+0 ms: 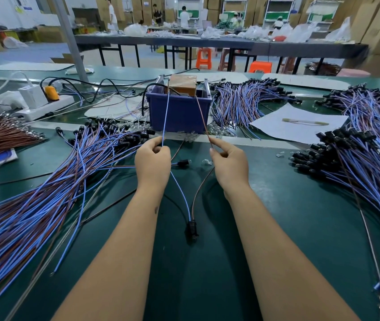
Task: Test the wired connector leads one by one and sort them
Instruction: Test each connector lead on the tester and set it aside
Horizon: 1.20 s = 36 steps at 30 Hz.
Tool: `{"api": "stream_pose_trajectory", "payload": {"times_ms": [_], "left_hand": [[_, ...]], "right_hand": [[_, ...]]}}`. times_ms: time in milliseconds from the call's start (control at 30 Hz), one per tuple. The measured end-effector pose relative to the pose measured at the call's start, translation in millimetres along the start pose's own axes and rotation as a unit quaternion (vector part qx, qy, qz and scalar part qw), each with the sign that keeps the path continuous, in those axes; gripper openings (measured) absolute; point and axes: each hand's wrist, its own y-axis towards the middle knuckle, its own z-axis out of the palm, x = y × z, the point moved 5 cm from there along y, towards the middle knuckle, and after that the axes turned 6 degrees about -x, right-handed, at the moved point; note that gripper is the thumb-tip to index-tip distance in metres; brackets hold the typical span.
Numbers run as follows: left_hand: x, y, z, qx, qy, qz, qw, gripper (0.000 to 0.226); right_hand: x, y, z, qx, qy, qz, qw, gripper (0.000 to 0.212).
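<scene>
Your left hand [153, 156] pinches the blue wire [165, 112] of one lead, and your right hand [229, 161] pinches its brown wire [201, 114]. Both wires run up from your fingers to the top of the blue bin [179, 112], which sits in the middle of the green table [277, 216]. Below your hands the two wires hang down and meet at the black connector [191, 229], which lies on the table between your forearms, toward the near edge. A big pile of leads [45, 193] spreads along the left side of the table. Another pile [369, 170] lies along the right side. A third pile [247, 100] sits just right of the bin. A white power strip [43, 107] sits toward the far left corner.
</scene>
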Motion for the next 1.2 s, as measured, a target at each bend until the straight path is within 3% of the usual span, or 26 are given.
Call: {"api": "stream_pose_trajectory", "payload": {"times_ms": [633,1200], "left_hand": [[5.0,6.6,-14.1,-0.113,-0.072,-0.046,0.990,0.030],[6.9,6.4,-16.0,-0.115,-0.092,-0.072,0.986,0.027]], "right_hand": [[4.2,-3.1,0.5,0.016,0.018,-0.015,1.000,0.034],[5.2,-3.8,2.4,0.013,0.038,-0.018,0.999,0.032]]}}
